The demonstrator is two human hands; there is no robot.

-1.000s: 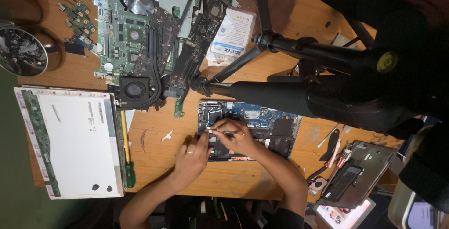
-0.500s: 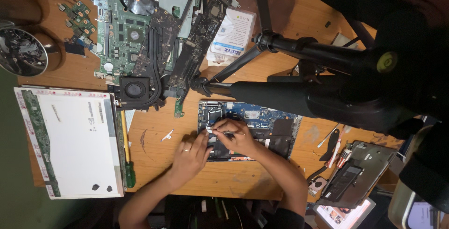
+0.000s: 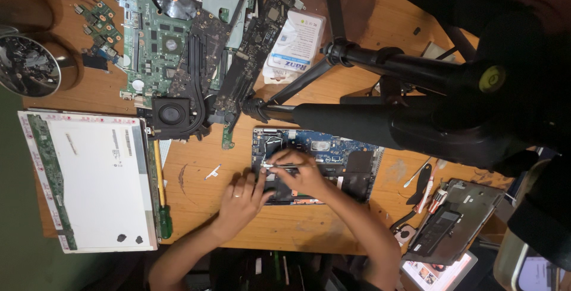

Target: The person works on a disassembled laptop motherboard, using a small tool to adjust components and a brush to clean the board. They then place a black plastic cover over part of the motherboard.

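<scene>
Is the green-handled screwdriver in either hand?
No. The green-handled screwdriver lies on the wooden table beside the white display panel, apart from both hands.

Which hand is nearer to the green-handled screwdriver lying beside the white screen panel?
Left. The left hand rests at the opened laptop's left edge, a short way right of the green-handled screwdriver. The right hand is farther right, over the laptop, holding a thin metal tool.

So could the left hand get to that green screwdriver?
Probably yes. The left hand rests at the opened laptop, and only bare table lies between it and the green screwdriver.
</scene>
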